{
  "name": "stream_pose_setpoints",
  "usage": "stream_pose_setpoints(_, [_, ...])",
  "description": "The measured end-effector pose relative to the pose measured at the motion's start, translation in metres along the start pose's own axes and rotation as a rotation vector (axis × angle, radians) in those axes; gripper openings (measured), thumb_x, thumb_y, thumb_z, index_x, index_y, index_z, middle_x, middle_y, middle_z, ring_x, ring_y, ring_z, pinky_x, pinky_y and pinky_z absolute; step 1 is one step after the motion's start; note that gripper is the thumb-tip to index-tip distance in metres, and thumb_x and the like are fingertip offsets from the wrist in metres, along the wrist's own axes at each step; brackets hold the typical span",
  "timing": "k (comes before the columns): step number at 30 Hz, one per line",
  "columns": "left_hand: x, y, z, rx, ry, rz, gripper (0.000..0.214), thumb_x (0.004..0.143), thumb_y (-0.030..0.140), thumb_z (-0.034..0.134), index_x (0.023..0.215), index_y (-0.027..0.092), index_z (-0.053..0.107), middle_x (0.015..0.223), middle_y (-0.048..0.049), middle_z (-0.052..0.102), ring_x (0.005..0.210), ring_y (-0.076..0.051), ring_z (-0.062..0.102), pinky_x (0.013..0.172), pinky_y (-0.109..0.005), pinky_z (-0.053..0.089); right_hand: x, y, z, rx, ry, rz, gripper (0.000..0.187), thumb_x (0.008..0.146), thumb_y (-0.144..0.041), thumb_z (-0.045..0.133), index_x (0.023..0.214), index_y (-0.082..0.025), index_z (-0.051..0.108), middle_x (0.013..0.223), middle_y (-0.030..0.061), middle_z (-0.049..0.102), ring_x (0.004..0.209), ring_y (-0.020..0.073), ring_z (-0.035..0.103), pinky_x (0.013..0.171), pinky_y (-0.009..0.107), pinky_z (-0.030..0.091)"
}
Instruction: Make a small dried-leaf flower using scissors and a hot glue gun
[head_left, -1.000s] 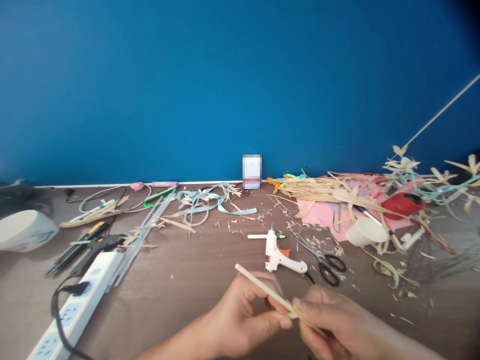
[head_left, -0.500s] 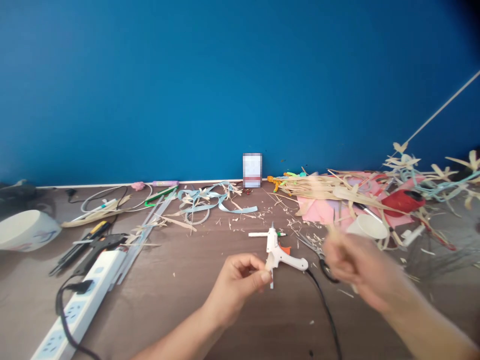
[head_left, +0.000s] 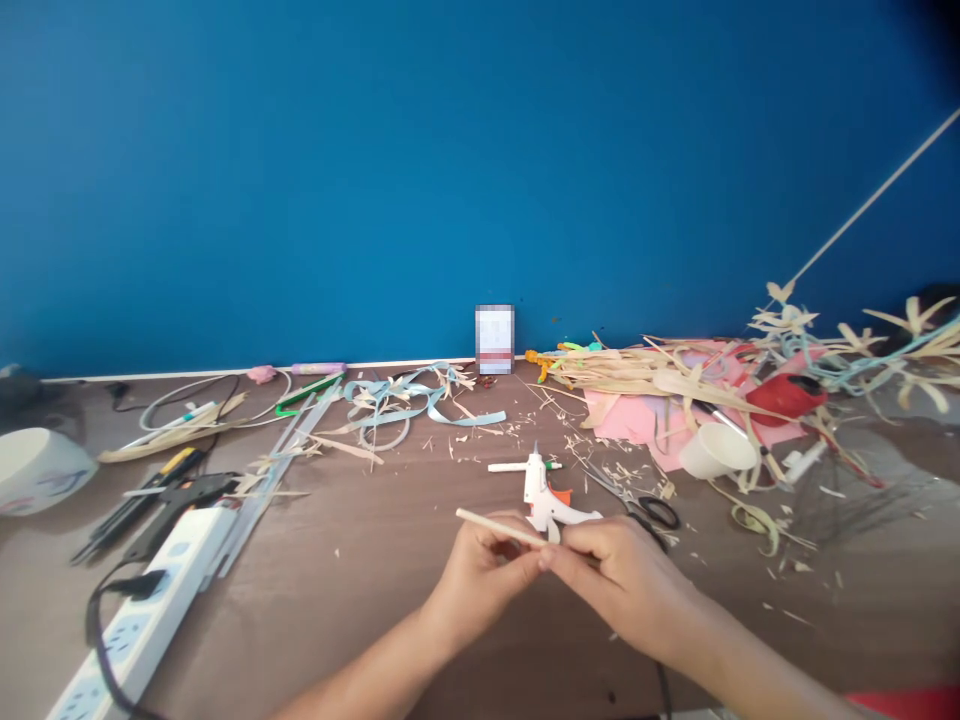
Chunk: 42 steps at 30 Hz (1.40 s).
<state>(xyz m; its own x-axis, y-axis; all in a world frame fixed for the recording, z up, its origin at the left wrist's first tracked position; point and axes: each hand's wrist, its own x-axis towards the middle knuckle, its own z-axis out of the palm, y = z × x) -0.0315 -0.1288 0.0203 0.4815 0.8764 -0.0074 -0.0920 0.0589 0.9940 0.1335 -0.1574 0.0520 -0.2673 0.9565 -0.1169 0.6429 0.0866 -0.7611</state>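
Pale stick slants from far left to near right, left hand and right hand pinching its near end.

I hold a thin, pale stick aslant, nearer me than the white glue gun, its free end leftward of that; a small pale piece shows alongside.

No legible text: upright card blurred to blocks, marks on white round item unclear.
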Motion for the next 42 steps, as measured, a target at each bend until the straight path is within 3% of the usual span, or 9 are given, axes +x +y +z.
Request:
stream_pose_setpoints(5, [-0.002, 0.013, -0.003, 0.195, -0.136, 0.128, 0.012, 0.072, 0.024, 0.061, 0.068, 0.014, 0.066, 0.064, -0.0038, 0.058, 0.063, -0.013, 0.051, 0.06, -0.023, 0.039, -0.003, 0.0, 0.006, 0.384, -0.237, 0.131, 0.055, 0.082, -0.053, 0.037, 0.041, -0.017, 0.042, 0.036, -0.0057, 0.029, 0.037, 0.0061, 0.027, 0.039, 0.021, 0.018])
stream_pose_setpoints(9, [0.0, 0.03, -0.005, 0.259, -0.204, 0.148, 0.01, 0.071, 0.022, 0.062, 0.067, 0.014, 0.066, 0.063, -0.0042, 0.06, 0.062, -0.013, 0.051, 0.062, -0.025, 0.039, -0.009, -0.004, -0.009, 0.773, -0.307, 0.224, 0.055, 0.076, -0.058, 0.044, 0.039, -0.017, 0.042, 0.031, -0.0087, 0.022, 0.03, 0.0037, 0.015, 0.034, 0.021, 0.009])
stream_pose_setpoints(15, [0.002, 0.025, -0.003, 0.185, -0.127, 0.078, 0.014, 0.069, 0.025, 0.064, 0.061, 0.013, 0.065, 0.061, -0.005, 0.059, 0.059, -0.013, 0.05, 0.056, -0.024, 0.038, -0.009, 0.005, -0.031, 1.11, 0.134, 0.19, 0.043, 0.069, -0.054, 0.056, 0.049, -0.018, 0.042, 0.038, -0.0113, 0.022, 0.033, 0.0026, 0.013, 0.035, 0.019, 0.01])
stream_pose_setpoints(18, [0.004, 0.019, 0.002, 0.141, -0.108, 0.04, 0.014, 0.069, 0.026, 0.064, 0.064, 0.013, 0.066, 0.063, -0.0049, 0.059, 0.059, -0.012, 0.051, 0.056, -0.023, 0.038, -0.006, 0.012, -0.012, 1.028, 0.07, 0.224, 0.032, 0.062, -0.042, 0.069, 0.074, -0.016, 0.054, 0.047, -0.0107, 0.032, 0.038, 0.002, 0.017, 0.037, 0.018, 0.011])
stream_pose_setpoints(22, [0.01, 0.011, 0.008, 0.188, -0.085, 0.057, 0.015, 0.069, 0.026, 0.064, 0.064, 0.013, 0.066, 0.061, -0.0039, 0.059, 0.058, -0.012, 0.051, 0.055, -0.022, 0.038, -0.003, 0.013, 0.014, 0.996, 0.083, 0.249, 0.026, 0.067, -0.037, 0.066, 0.069, -0.016, 0.05, 0.047, -0.0107, 0.033, 0.038, 0.0019, 0.018, 0.037, 0.018, 0.012])
stream_pose_setpoints(27, [0.017, -0.011, 0.006, 0.324, -0.08, 0.04, 0.013, 0.07, 0.026, 0.062, 0.071, 0.014, 0.067, 0.068, -0.0049, 0.063, 0.06, -0.012, 0.053, 0.055, -0.021, 0.04, 0.0, 0.023, 0.008, 0.787, 0.192, 0.251, 0.021, 0.069, -0.032, 0.061, 0.063, -0.017, 0.049, 0.045, -0.0096, 0.035, 0.039, 0.0034, 0.025, 0.039, 0.018, 0.019])
stream_pose_setpoints(32, [0.022, -0.03, -0.009, 0.452, -0.006, -0.016, 0.023, 0.071, 0.026, 0.058, 0.091, 0.017, 0.066, 0.076, -0.0055, 0.066, 0.062, -0.013, 0.056, 0.057, -0.022, 0.042, 0.012, 0.074, -0.033, 0.098, 0.422, 0.279, 0.021, 0.075, -0.036, 0.052, 0.075, -0.016, 0.058, 0.061, -0.0002, 0.058, 0.053, 0.0115, 0.051, 0.049, 0.021, 0.036])
stream_pose_setpoints(34, [0.024, -0.032, -0.017, 0.476, 0.061, -0.044, 0.023, 0.072, 0.029, 0.056, 0.088, 0.016, 0.066, 0.074, -0.0055, 0.067, 0.061, -0.013, 0.056, 0.056, -0.022, 0.042, 0.018, 0.098, -0.05, -0.327, 0.409, 0.332, 0.02, 0.08, -0.031, 0.044, 0.081, -0.017, 0.059, 0.067, 0.0013, 0.063, 0.06, 0.0132, 0.057, 0.054, 0.021, 0.039])
stream_pose_setpoints(42, [0.03, -0.029, -0.035, 0.516, 0.18, -0.092, 0.025, 0.071, 0.033, 0.056, 0.083, 0.014, 0.066, 0.071, -0.0051, 0.067, 0.056, -0.013, 0.054, 0.053, -0.023, 0.042, 0.034, 0.136, -0.06, -0.683, 0.362, 0.494, 0.022, 0.08, -0.023, 0.043, 0.079, -0.016, 0.064, 0.068, 0.0107, 0.067, 0.064, 0.0212, 0.062, 0.053, 0.025, 0.034])
